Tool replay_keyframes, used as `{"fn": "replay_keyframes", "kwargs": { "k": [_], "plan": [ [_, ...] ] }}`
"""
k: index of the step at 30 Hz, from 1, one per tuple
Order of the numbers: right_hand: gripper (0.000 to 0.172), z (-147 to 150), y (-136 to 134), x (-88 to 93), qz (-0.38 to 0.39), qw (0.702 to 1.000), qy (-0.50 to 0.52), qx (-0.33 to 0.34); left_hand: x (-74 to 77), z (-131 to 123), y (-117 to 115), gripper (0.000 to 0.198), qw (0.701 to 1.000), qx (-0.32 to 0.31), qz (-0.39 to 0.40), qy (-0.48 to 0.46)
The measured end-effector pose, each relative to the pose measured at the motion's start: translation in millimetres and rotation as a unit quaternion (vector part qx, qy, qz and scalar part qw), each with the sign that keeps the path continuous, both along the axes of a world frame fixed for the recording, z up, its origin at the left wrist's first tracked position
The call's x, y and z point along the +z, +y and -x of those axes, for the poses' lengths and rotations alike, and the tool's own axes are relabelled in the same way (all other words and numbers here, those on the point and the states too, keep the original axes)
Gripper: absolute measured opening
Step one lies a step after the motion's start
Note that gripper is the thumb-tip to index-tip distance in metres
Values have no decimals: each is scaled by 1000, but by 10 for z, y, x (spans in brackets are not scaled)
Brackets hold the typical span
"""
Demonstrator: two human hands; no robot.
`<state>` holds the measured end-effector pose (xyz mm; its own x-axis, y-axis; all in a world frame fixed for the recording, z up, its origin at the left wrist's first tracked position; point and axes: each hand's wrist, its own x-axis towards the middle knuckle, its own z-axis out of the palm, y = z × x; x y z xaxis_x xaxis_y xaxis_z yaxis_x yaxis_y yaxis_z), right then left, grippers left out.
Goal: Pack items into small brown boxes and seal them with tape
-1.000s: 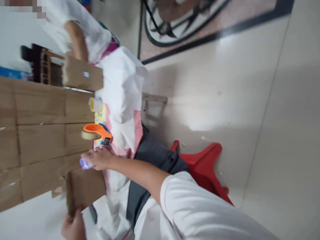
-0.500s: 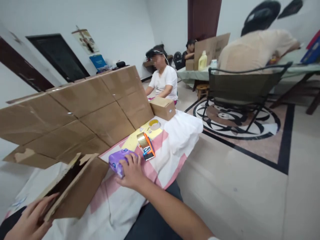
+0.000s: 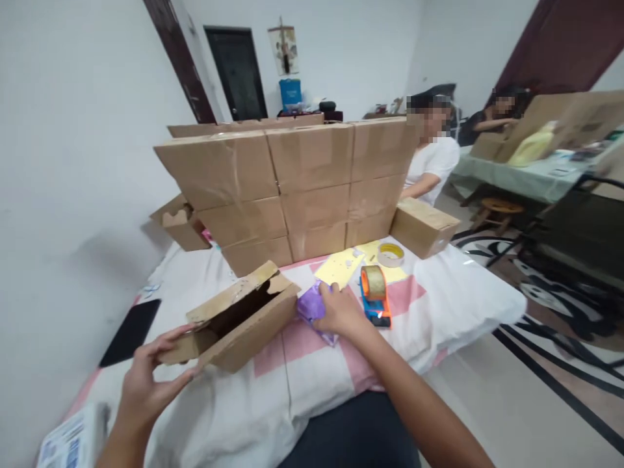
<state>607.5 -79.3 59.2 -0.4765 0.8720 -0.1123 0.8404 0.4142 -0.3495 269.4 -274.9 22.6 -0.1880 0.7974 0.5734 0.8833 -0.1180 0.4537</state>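
My left hand (image 3: 146,380) grips the near end of an open brown cardboard box (image 3: 238,318) that lies on its side on the cloth-covered table (image 3: 302,383). My right hand (image 3: 338,311) is closed over a purple packet (image 3: 312,307) just right of the box's open mouth. An orange and blue tape dispenser (image 3: 375,294) lies right beside that hand. A yellow sheet (image 3: 341,266) and a roll of tape (image 3: 390,254) lie a little further back.
A wall of stacked sealed cardboard boxes (image 3: 292,182) stands at the back of the table. Another small box (image 3: 423,226) sits at the right before a seated person (image 3: 431,166). A black phone (image 3: 130,331) lies at the left. A chair (image 3: 575,240) stands on the floor right.
The view has swung from sideways to upright and turned left. My right hand keeps hold of the purple packet near the box's mouth. My left hand stays on the box's near end.
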Motion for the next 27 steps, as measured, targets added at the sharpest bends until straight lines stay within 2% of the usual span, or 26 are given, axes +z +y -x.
{"fn": "replay_keyframes", "kwargs": {
  "k": [2,4,6,8,10,12,14,16,18,21,25,27],
  "plan": [
    [77,-4,52,-48,7,999,45,-14,128,58,-55,46,998,-55,-24,9],
    [73,-71,109,-115,24,989,139,-32,307,59,-68,37,996,-69,-51,38],
    [74,-172,186,-154,32,966,250,-59,520,-8,-14,19,992,-53,-79,86],
    [78,-266,279,-137,14,935,345,-83,727,-122,108,15,987,-72,-85,114],
    [84,-312,374,-57,-16,903,418,-96,886,-260,275,13,988,-97,-20,115],
    [91,-286,449,74,-43,871,482,-85,978,-401,458,21,980,-99,124,121],
    [100,-183,490,233,-69,840,535,-51,1011,-529,622,30,948,-70,280,137],
    [109,-21,491,393,-101,818,566,-4,1000,-619,737,36,919,-14,362,155],
    [115,170,464,529,-132,807,575,34,959,-647,785,38,923,35,337,182],
    [119,453,415,661,-146,802,573,86,867,-569,747,42,938,80,240,237],
    [119,767,374,709,-136,796,563,174,773,-384,638,50,929,133,271,215],
    [123,902,351,702,-126,808,537,207,738,-309,607,52,940,127,272,161]
  ]
}}
